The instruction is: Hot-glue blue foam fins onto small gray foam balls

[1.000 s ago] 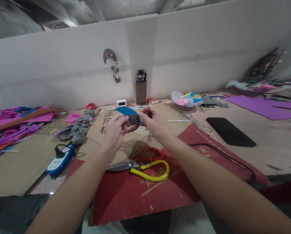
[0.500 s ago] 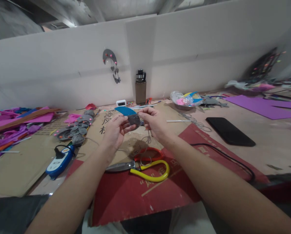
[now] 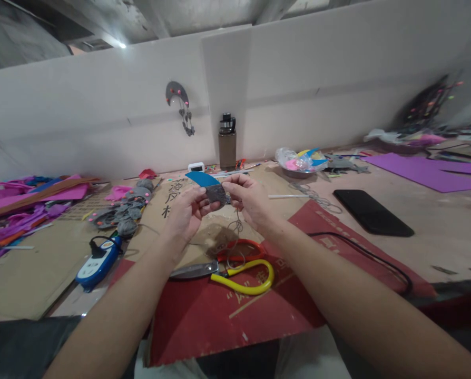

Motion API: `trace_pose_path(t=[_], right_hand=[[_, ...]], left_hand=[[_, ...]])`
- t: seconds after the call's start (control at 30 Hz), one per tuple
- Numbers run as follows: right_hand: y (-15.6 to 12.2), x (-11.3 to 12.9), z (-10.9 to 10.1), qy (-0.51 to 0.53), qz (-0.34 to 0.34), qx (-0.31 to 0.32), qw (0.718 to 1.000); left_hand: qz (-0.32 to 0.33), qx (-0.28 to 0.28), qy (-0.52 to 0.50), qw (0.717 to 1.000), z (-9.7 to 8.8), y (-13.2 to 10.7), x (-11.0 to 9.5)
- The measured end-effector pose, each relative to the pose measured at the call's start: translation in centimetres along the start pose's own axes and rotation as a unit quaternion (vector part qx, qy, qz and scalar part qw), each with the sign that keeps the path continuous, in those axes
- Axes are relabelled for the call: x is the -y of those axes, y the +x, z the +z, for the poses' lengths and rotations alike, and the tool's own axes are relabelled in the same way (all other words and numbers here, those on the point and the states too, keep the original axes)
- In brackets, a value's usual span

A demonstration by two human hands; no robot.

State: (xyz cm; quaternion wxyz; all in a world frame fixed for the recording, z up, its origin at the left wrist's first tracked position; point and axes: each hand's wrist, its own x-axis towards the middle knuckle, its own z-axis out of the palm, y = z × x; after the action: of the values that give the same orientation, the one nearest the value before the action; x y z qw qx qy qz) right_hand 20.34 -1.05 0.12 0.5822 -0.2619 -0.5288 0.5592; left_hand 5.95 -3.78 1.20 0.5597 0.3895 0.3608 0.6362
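Note:
My left hand (image 3: 186, 213) is closed on a blue crescent-shaped piece (image 3: 201, 179), its thumb and fingers pinching the lower edge. Grey yarn (image 3: 216, 195) is wound round the right-hand part of that piece. My right hand (image 3: 248, 200) is at the piece's right end, thumb and forefinger pinched together on the yarn. From there a loose grey strand (image 3: 237, 226) hangs down in curls. Below the hands lie scissors (image 3: 255, 289) with one red and one yellow handle, the strand reaching across them.
Red cardboard (image 3: 196, 321) covers the table's near edge. Left are a blue-white power strip (image 3: 97, 266), grey yarn pieces (image 3: 128, 210) and coloured scraps (image 3: 30, 200). Right are a black phone (image 3: 372, 212), a cable (image 3: 370, 252) and purple sheets (image 3: 429, 171). A bottle (image 3: 227, 145) stands behind.
Almost nothing differs. My right hand has shifted very slightly left, and the hanging strand has swayed a little; both hands keep their holds.

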Motion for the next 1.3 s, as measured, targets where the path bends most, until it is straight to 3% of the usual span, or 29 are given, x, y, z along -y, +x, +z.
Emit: trace_pose_path(t=[0.33, 0.73, 1.0, 1.13, 1.3], right_hand=[[-0.3, 0.4, 0.2, -0.004, -0.005, 0.004, 1.000], [-0.5, 0.6, 0.6, -0.087, -0.069, -0.016, 0.994], [-0.7, 0.4, 1.0, -0.113, -0.065, 0.002, 0.991], [-0.6, 0.4, 0.9, -0.105, -0.065, 0.002, 0.992], [-0.7, 0.5, 1.1, -0.097, -0.032, -0.009, 0.995]], left_hand=[[-0.010, 0.000, -0.009, 1.000, -0.2, 0.3, -0.1], [-0.003, -0.009, 0.000, 1.000, -0.3, 0.4, -0.1], [-0.002, -0.015, -0.028, 0.999, -0.1, 0.1, -0.3], [0.000, 0.016, 0.006, 1.000, -0.5, 0.4, -0.2], [0.058, -0.012, 0.091, 0.994, -0.3, 0.3, 0.2]])
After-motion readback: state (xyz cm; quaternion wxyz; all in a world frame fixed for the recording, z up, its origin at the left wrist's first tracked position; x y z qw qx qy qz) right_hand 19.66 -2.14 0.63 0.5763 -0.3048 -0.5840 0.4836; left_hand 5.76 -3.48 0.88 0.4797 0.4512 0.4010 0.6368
